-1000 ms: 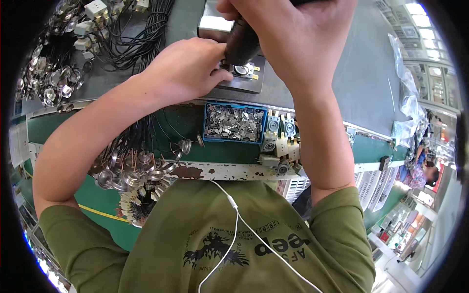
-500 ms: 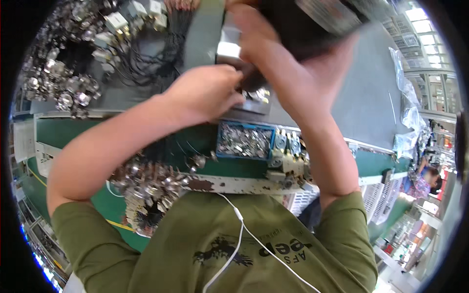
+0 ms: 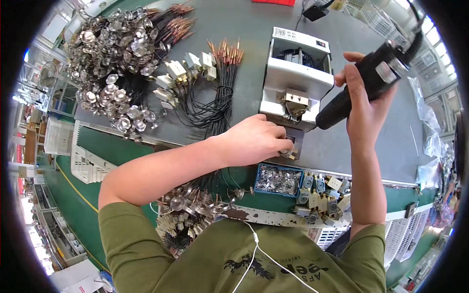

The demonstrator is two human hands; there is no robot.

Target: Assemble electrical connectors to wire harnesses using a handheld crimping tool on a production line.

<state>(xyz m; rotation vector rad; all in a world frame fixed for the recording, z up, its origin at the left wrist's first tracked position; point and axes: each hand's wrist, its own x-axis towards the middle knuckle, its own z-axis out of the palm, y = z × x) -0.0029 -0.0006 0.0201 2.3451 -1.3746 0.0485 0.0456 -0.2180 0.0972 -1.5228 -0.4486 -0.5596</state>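
My right hand [image 3: 364, 97] is wrapped round a black electric screwdriver [image 3: 337, 108], its narrow end pointing down and left beside a white screw feeder [image 3: 277, 68]. In front of that feeder, my left hand [image 3: 256, 141] has its fingers closed on a small pale block with metal parts [image 3: 290, 153], mostly hidden under the fingertips. The block is at a dark metal plate [image 3: 297, 136] on the table's front edge. Between the screwdriver's tip and the block there is a gap.
A blue tray [image 3: 256, 180] of small metal pieces stands near me, beside several pale connector blocks [image 3: 320, 198]. Bundled black cables [image 3: 222, 105] with white connectors [image 3: 176, 71] lie on the left. Piled metal-capped parts [image 3: 119, 49] are behind them. Clear plastic [image 3: 429, 117] lines the right edge.
The screwdriver has come down and is now tilted beside the feeder. My view has shifted, uncovering the feeder and more of the table. My left hand stays at the feeder's front.
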